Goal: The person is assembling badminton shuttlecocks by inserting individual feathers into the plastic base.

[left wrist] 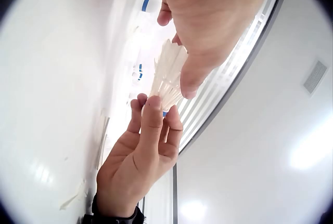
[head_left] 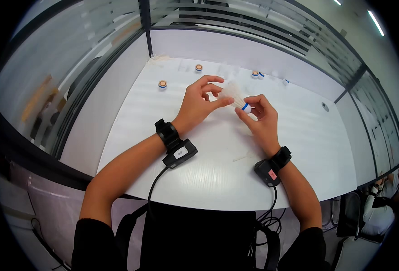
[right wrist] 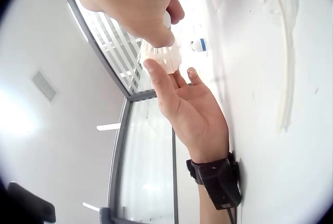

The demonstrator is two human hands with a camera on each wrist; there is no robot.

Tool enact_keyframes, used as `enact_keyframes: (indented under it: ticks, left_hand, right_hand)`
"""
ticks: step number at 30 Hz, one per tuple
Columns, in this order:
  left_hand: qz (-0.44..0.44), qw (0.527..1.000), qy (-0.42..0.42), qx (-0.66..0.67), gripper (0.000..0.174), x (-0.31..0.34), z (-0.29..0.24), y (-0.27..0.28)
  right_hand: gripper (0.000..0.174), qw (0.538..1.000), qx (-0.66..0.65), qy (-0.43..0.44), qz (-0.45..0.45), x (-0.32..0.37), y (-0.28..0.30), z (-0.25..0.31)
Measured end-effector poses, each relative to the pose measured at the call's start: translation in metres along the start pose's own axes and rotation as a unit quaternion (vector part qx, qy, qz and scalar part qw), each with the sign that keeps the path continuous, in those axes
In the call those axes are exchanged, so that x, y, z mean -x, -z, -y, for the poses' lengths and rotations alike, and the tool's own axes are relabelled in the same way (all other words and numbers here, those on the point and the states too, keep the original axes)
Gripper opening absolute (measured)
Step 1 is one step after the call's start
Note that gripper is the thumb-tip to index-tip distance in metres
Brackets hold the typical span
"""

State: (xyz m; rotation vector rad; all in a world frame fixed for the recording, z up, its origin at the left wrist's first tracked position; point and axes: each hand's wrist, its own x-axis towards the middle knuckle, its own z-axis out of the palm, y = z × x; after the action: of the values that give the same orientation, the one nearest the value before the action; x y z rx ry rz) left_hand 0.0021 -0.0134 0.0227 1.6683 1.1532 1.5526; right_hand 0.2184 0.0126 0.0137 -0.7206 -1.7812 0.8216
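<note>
Both hands hold a white feather shuttlecock (head_left: 232,93) above the table. Its cork end, ringed by a blue band, points toward the right hand (head_left: 265,123), whose thumb and fingers pinch it there. At the feather skirt, the left hand (head_left: 198,103) has its thumb on the near side and fingers curved behind. In the left wrist view the feathers (left wrist: 167,73) spread up toward the left palm, and the right fingertips cover most of the cork. The right wrist view shows the left thumb against the skirt (right wrist: 165,60).
More shuttlecocks stand about the white table (head_left: 208,180), including one at the left (head_left: 163,85), one at the back (head_left: 199,67) and several at the back right (head_left: 255,74). A loose feather (right wrist: 286,63) lies near the right wrist. Low partition walls (head_left: 235,47) enclose the table's back and sides.
</note>
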Motion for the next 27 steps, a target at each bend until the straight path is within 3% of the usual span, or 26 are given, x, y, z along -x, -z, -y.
enact_keyframes:
  ticks: [3, 10, 13, 16, 21, 27]
  left_hand:
    - [0.004, 1.000, -0.025, -0.010, 0.043, 0.000, 0.003, -0.001]
    - [0.045, 0.999, 0.010, 0.002, 0.036, 0.000, 0.005, 0.001]
    - [0.032, 0.999, -0.005, -0.026, 0.034, 0.000, 0.008, 0.001]
    - [0.005, 0.999, 0.005, -0.044, 0.031, -0.001, 0.007, 0.001]
    - [-0.019, 0.999, -0.028, -0.040, 0.033, -0.003, 0.020, 0.000]
    - [-0.021, 1.000, -0.010, -0.019, 0.032, -0.004, 0.021, -0.002]
  right_hand:
    - [0.029, 1.000, 0.002, -0.010, 0.010, 0.000, 0.000, 0.000]
    - [0.030, 1.000, 0.000, -0.006, 0.016, -0.001, 0.000, -0.002]
    - [0.032, 0.996, 0.081, 0.047, -0.007, -0.002, 0.000, 0.002]
    - [0.035, 0.969, 0.181, 0.158, -0.062, -0.004, 0.002, 0.017]
    - [0.044, 0.872, 0.271, 0.395, -0.101, -0.004, 0.001, 0.044]
    - [0.049, 0.840, 0.317, 0.441, -0.013, 0.029, 0.013, 0.084]
